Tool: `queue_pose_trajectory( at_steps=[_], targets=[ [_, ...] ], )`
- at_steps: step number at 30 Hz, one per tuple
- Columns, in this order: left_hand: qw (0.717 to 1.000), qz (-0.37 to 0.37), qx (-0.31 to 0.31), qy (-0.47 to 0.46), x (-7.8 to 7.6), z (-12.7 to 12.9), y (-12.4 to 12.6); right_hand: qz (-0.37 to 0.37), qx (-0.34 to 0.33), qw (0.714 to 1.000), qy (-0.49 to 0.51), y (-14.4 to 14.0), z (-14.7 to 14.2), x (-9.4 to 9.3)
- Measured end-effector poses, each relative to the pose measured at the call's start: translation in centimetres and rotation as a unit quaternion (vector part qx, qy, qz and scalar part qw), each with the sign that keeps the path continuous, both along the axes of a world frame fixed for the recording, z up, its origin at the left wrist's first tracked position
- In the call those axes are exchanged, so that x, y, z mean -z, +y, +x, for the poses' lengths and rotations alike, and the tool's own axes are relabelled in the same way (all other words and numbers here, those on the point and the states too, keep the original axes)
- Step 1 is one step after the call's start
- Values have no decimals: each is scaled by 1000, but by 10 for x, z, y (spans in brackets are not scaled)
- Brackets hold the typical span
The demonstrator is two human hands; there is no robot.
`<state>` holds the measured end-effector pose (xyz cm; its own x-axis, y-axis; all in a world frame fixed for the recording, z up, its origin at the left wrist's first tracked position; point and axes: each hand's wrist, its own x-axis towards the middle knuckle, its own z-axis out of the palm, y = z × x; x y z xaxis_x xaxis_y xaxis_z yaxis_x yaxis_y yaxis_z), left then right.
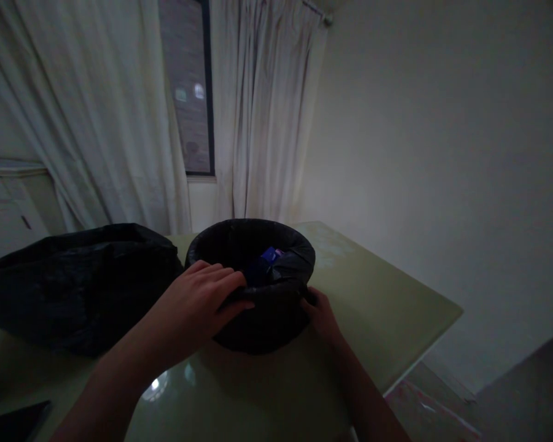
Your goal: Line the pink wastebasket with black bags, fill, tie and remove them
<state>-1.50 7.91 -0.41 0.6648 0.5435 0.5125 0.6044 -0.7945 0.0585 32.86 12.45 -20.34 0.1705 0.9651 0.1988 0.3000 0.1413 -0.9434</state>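
1. Bin (251, 245) with a black liner (276, 288) stands on the glossy green surface (373, 294), near its far edge by the curtains (262, 110).
2. Inside the bin lies something blue (268, 256), with a small pink bit beside it; the dim light hides what else is in there.
3. Left hand (203, 301) lies over the near rim of the bin, fingers together and curled, thumb below, pinching the liner's edge.
4. Right hand (321, 313) grips the liner at the rim's near right side, fingers closed into the plastic; the forearm runs back toward the surface's near edge.
5. A filled black bag (78, 282) slumps on the surface just left of the bin, touching or nearly touching it.
6. A dark flat object (13, 420) sits at the near left corner.
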Motion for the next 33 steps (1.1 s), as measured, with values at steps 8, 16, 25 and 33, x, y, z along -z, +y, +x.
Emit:
queue_pose_trajectory(
  at_steps=[8,16,25,33],
  targets=[
    [1000,0,-1,4,0,2,-7,-22,-73,997,-26,-5,-13,0],
    [1000,-1,-1,-10,4,2,-6,-23,-87,992,-90,-11,-20,-5],
    [1000,13,-4,-11,3,3,-8,-53,-97,979,-171,-13,-22,-3],
    [1000,13,-8,3,5,2,-7,-58,-74,989,-114,-14,-24,-6]
  ],
)
